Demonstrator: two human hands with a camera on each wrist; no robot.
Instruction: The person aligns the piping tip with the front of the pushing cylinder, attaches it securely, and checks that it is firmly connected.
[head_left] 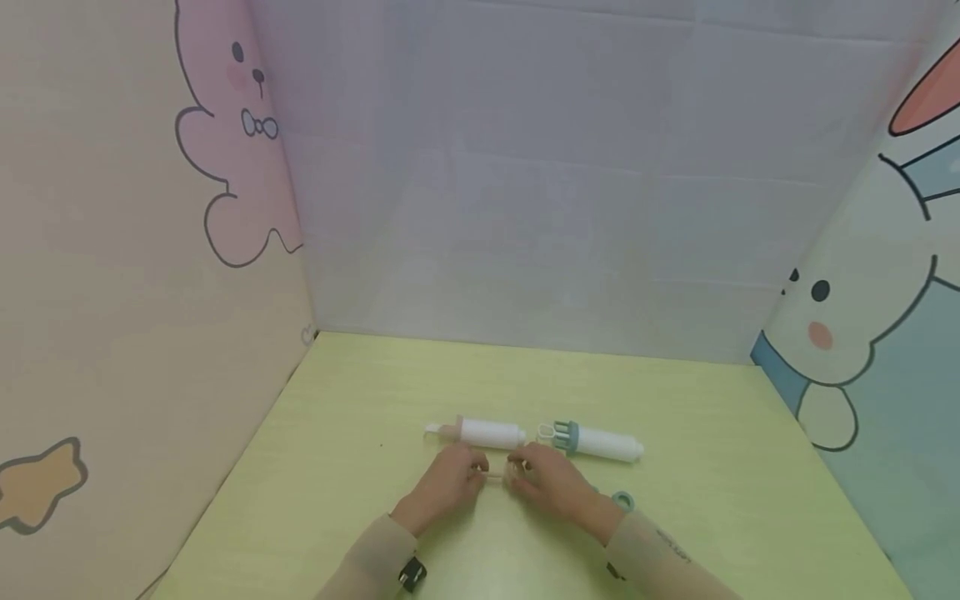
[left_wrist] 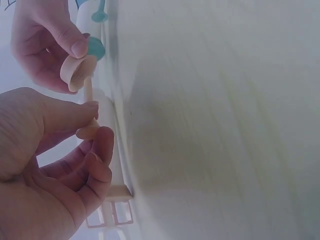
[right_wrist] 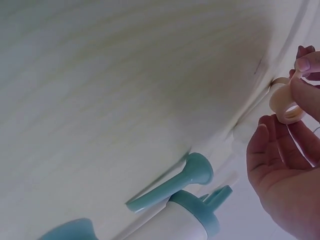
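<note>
Both hands meet over a small beige piece, a thin stem (left_wrist: 88, 90) with a cup-shaped ring (left_wrist: 69, 74) at its far end. My left hand (head_left: 450, 479) pinches the stem's near end between thumb and fingertips. At the ring end, my right hand (head_left: 553, 482) holds the ring (right_wrist: 280, 102) by its rim, thumb against it. Just beyond the hands lies a white tube (head_left: 491, 433) with a pink cap (head_left: 452, 431). Right of it is a second white tube (head_left: 607, 444) with a teal pronged cap (head_left: 572, 437).
A teal stemmed piece with a flared end (right_wrist: 172, 186) lies beside the teal-capped tube. Another teal piece (right_wrist: 70, 231) shows at the right wrist view's bottom edge. By the right forearm is a teal ring (head_left: 622, 501). Cloth walls (head_left: 525, 208) enclose the yellow table (head_left: 337, 400).
</note>
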